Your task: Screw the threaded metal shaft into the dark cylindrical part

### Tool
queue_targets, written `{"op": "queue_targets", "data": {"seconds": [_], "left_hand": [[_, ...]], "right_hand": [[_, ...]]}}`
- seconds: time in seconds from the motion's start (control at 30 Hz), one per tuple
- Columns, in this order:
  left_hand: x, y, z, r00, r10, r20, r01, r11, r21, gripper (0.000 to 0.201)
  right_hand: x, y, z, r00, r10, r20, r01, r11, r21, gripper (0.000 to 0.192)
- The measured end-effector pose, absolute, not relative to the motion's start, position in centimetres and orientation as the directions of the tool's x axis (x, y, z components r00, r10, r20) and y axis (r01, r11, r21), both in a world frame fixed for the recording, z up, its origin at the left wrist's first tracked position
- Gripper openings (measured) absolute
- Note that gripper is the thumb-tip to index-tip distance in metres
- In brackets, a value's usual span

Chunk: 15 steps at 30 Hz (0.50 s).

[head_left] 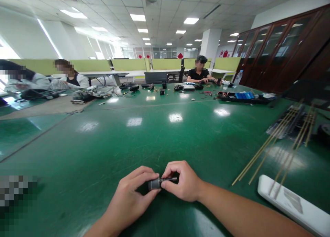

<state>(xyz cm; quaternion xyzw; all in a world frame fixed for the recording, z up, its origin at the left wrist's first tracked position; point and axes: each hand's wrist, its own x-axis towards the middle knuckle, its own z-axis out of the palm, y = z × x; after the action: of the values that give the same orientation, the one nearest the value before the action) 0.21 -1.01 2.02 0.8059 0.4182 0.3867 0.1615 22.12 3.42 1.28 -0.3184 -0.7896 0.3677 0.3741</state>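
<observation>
Where both hands point(157, 189) meet, a small dark metal cylinder point(154, 184) on green table point(160, 140)

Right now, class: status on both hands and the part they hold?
Left hand and right hand both gripping small grey metal cylinder. Held just above green table. Thin rods lie well right, apart.

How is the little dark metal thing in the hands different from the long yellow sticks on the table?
The small dark metal cylinder is short and stubby; the thin yellowish rods are long and slim. The cylinder is held between the left hand and right hand; the rods lie untouched on the green table, some resting across a white flat board. Both are straight.
</observation>
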Motion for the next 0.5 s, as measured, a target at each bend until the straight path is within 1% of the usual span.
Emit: {"op": "queue_targets", "data": {"seconds": [0.5], "left_hand": [[-0.08, -0.77, 1.98, 0.334, 0.822, 0.461, 0.559, -0.567, 0.605, 0.027]], "right_hand": [[22.05, 3.3, 1.34, -0.519, 0.774, 0.364, 0.233, 0.537, -0.811, 0.006]]}}
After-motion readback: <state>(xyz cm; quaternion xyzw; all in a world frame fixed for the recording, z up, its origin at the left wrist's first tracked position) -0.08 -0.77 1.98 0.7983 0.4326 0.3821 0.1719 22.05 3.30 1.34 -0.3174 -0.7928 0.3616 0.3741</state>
